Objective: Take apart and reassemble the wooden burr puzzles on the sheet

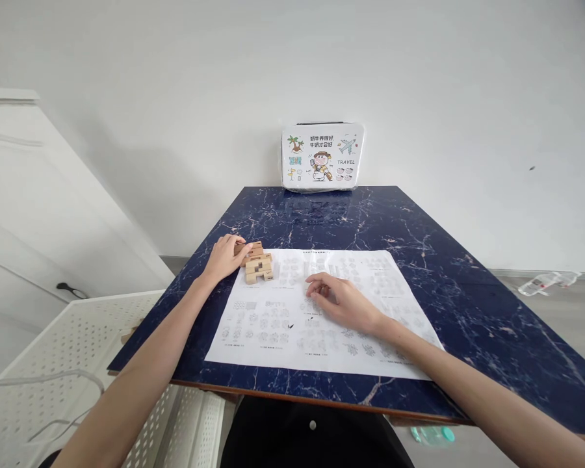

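Observation:
Several notched wooden puzzle pieces (pixel 259 267) lie together at the upper left corner of a printed sheet (pixel 283 357). They are light and darker brown, with cut-outs along their sides. My left hand (pixel 225 256) is closed around the end of the darker piece at the back, thumb in front and fingers behind, partly hiding it. Over the middle of the sheet rests my right hand (pixel 340 301), its fingers loosely bent and apart from the thumb, with nothing visible in it. Rows of small grey diagrams cover the paper.
The dark blue marbled table (pixel 468 312) carries a white cartoon-printed case (pixel 323 156) at its far edge, against the wall. A white perforated rack (pixel 78 344) with a cable stands at the left. Plastic bottles (pixel 541 283) lie on the floor.

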`<state>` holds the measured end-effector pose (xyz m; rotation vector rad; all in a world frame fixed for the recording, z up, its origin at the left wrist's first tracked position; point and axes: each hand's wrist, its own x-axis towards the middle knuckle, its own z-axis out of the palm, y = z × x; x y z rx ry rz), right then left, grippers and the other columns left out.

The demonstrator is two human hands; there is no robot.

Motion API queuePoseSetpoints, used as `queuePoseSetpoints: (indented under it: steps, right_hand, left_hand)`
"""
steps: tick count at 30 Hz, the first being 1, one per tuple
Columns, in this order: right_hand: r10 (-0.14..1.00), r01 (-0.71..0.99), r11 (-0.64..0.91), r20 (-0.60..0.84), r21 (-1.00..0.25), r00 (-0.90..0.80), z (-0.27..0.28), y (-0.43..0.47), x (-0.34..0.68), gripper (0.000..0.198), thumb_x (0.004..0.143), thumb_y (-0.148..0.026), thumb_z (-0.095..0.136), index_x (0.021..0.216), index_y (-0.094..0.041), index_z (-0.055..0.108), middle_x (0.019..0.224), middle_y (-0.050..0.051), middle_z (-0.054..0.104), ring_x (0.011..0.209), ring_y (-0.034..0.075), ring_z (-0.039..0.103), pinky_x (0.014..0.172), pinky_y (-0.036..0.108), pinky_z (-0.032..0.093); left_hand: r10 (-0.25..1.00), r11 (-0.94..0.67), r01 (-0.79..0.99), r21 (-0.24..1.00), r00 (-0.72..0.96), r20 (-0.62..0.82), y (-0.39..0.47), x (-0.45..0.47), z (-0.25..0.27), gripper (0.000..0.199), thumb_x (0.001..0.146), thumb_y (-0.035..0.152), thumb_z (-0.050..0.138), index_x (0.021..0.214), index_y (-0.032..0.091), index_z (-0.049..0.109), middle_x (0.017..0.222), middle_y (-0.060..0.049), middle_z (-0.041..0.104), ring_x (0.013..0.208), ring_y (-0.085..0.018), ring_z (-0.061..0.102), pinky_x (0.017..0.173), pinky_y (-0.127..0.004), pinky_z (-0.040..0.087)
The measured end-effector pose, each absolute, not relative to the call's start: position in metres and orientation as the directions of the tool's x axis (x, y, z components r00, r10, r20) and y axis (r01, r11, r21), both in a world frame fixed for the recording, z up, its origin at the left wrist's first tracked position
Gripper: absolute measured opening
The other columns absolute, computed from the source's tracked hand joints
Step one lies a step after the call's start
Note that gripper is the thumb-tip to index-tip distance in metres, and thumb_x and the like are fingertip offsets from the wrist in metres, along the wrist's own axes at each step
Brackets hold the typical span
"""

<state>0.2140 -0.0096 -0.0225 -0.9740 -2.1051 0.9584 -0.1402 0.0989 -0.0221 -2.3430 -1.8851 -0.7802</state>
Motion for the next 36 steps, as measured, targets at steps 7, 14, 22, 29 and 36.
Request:
queuePoseSetpoints:
  steps: [7,14,22,29,36]
  right_hand:
    - [0.811,0.365,0.472,0.233,-0.802,-0.537,-0.024,-0.009,0.215,0.026,0.100,-0.026,0.052,0.125,-0.023,0.060,0.110,0.008,0.075,0.093,0.023,0.069,0.081,0.041,0.057]
    - [0.812,0.370,0.471,0.230,-0.801,-0.536,-0.023,-0.009,0.215,0.028,0.100,-0.028,0.053,0.126,-0.023,0.060,0.110,0.008,0.076,0.089,0.022,0.069,0.080,0.041,0.057]
    - [0.809,0.372,0.483,0.242,-0.793,-0.535,-0.022,-0.009,0.215,0.027,0.099,-0.026,0.052,0.125,-0.023,0.061,0.109,0.008,0.076,0.091,0.023,0.070,0.083,0.042,0.058]
    - [0.811,0.382,0.480,0.233,-0.790,-0.537,-0.022,-0.009,0.215,0.028,0.100,-0.027,0.053,0.127,-0.024,0.061,0.110,0.009,0.077,0.091,0.023,0.070,0.083,0.043,0.058]
    - [0.809,0.379,0.481,0.234,-0.790,-0.539,-0.023,-0.008,0.215,0.029,0.100,-0.026,0.052,0.128,-0.023,0.060,0.111,0.009,0.076,0.092,0.023,0.070,0.083,0.042,0.058]
  left_hand:
    - [0.929,-0.148,0.954,0.261,0.044,0.366,0.100,-0.132,-0.031,0.050,0.103,0.062,0.040,0.116,0.020,0.065,0.124,-0.015,0.062,0.122,-0.036,0.054,0.110,-0.053,0.040]
    - [0.947,-0.097,0.976,0.197,0.029,0.320,0.103,-0.131,-0.030,0.043,0.099,0.058,0.051,0.117,0.021,0.066,0.125,-0.014,0.059,0.123,-0.036,0.053,0.109,-0.053,0.041]
    - [0.916,-0.127,0.964,0.235,0.023,0.400,0.106,-0.143,-0.032,0.045,0.102,0.058,0.047,0.115,0.019,0.066,0.123,-0.016,0.066,0.119,-0.036,0.058,0.105,-0.051,0.045]
    - [0.918,-0.157,0.982,0.103,0.107,0.383,0.102,-0.133,-0.034,0.055,0.101,0.063,0.046,0.128,0.018,0.062,0.127,-0.018,0.056,0.121,-0.039,0.052,0.104,-0.053,0.044]
    - [0.920,-0.140,0.988,0.071,0.103,0.379,0.100,-0.131,-0.031,0.071,0.098,0.071,0.045,0.130,0.010,0.060,0.122,-0.021,0.050,0.120,-0.042,0.049,0.106,-0.055,0.043]
